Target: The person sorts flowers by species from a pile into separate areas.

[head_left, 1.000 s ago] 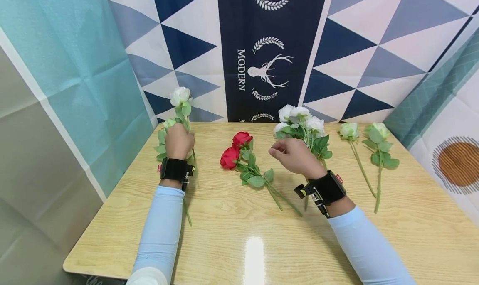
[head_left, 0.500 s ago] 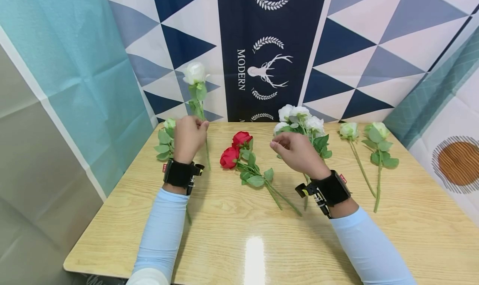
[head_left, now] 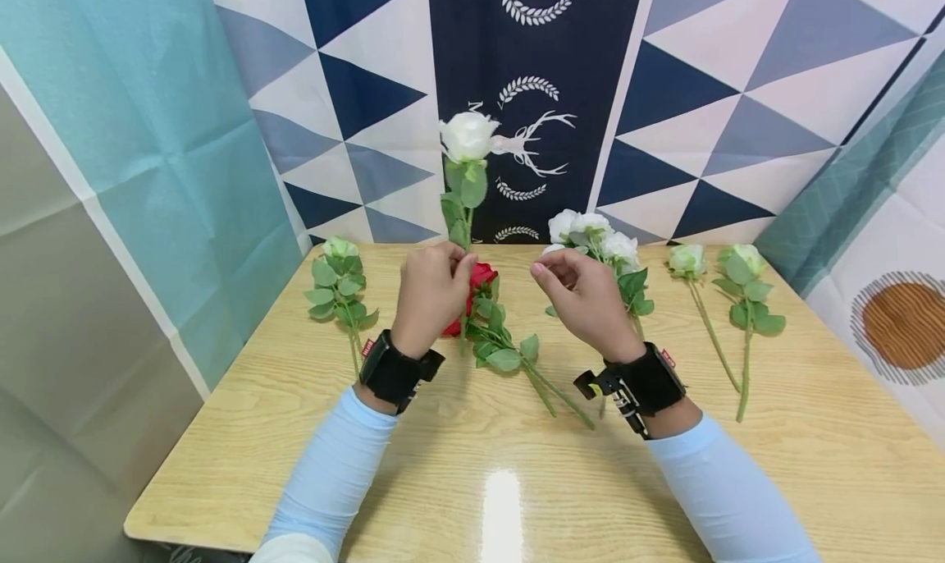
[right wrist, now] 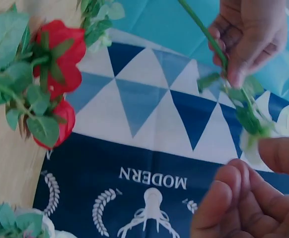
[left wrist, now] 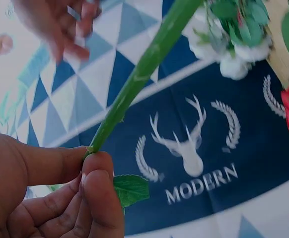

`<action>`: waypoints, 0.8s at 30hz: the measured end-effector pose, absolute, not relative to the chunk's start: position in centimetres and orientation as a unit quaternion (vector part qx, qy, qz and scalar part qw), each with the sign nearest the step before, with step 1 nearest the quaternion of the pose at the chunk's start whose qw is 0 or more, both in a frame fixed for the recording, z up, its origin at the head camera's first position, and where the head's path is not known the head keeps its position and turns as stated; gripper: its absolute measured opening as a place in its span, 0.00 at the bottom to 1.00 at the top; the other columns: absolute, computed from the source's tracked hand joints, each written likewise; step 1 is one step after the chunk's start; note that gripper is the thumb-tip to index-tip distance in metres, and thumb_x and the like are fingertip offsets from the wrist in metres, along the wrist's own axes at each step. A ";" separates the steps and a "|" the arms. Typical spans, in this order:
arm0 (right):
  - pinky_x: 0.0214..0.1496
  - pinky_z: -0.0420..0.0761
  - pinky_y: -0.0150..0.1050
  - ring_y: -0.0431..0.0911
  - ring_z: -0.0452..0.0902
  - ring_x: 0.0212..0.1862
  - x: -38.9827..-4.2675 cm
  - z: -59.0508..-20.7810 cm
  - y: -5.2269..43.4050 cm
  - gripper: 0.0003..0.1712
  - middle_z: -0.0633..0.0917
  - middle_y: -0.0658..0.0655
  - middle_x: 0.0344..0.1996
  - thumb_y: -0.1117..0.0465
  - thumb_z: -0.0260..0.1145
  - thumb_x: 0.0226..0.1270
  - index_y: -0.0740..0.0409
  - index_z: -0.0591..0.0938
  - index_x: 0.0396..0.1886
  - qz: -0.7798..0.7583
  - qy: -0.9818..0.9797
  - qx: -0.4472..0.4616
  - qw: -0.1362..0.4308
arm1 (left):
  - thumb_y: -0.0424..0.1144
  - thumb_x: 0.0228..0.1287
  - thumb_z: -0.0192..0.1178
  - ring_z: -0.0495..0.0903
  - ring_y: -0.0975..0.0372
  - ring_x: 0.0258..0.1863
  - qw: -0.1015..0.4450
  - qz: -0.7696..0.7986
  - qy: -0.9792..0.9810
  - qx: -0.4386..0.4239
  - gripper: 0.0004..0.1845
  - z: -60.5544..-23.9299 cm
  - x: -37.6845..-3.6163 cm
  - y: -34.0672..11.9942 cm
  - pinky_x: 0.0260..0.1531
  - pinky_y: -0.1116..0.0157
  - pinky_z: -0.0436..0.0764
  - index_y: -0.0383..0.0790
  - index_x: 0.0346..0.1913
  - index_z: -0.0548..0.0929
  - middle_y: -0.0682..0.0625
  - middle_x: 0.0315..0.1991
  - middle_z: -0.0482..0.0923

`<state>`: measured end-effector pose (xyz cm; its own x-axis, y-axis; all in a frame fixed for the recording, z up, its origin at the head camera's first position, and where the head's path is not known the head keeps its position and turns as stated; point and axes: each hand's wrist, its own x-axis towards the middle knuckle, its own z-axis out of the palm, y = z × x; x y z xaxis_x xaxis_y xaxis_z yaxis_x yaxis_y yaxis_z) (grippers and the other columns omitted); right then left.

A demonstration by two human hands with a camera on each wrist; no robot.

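Note:
My left hand pinches the green stem of a white rose and holds it upright above the table. Its thumb and fingers close on the stem just above a leaf. My right hand hovers a short way to the right with its fingers loosely curled and holds nothing. The right wrist view shows the left hand on the stem. Two red roses lie on the table between and under my hands.
A wooden table carries a green-budded stem at the left, a bunch of white roses at the middle right and two pale green roses farther right. A patterned cloth wall stands behind.
My left hand has lifted the white rose from the table's left side and carried it right, towards the middle. My right hand has shifted slightly left and up.

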<state>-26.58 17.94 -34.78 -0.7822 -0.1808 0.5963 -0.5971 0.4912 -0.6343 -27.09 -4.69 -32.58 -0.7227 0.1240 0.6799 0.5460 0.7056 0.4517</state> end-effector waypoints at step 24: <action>0.31 0.73 0.30 0.39 0.77 0.29 -26.2 -35.0 16.6 0.10 0.86 0.61 0.31 0.63 0.65 0.76 0.68 0.86 0.46 0.507 -0.776 0.229 0.297 | 0.37 0.73 0.65 0.74 0.66 0.19 0.255 -0.312 -0.866 -0.295 0.09 -34.5 -24.5 0.2 0.22 0.71 0.71 0.37 0.35 0.88 0.53 0.21 0.79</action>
